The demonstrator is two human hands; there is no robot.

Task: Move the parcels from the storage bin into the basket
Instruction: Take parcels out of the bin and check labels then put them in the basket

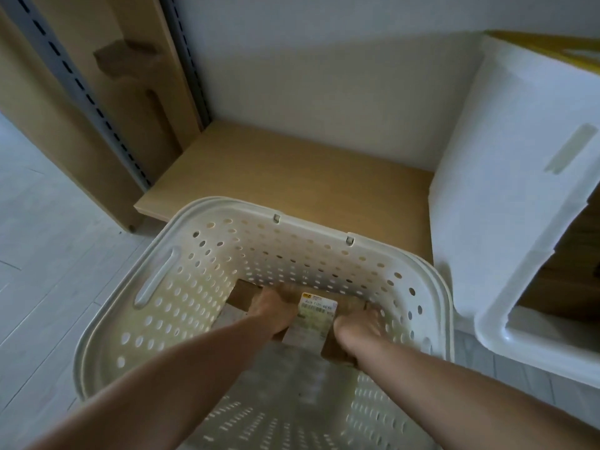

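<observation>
We reach both arms deep into the cream perforated plastic basket (207,254) at lower centre, left hand (272,308) and right hand (355,329) gripping the brown cardboard parcel (316,315) by its sides, fingers curled around it, to set it flat on the bottom.

We see a low, flat shelf board of light brown wood (292,164) set against a white wall, with a tall slab of brown cardboard (136,76) standing upright at its left end beside a grey slotted metal upright (81,89). A large white plastic storage bin (519,177) sits tilted at the board's right end, though we cannot tell where it touches. Below the board we see a pale grey plank floor (48,254), and a cream perforated plastic basket (156,280) stands just in front of the board's edge.
</observation>
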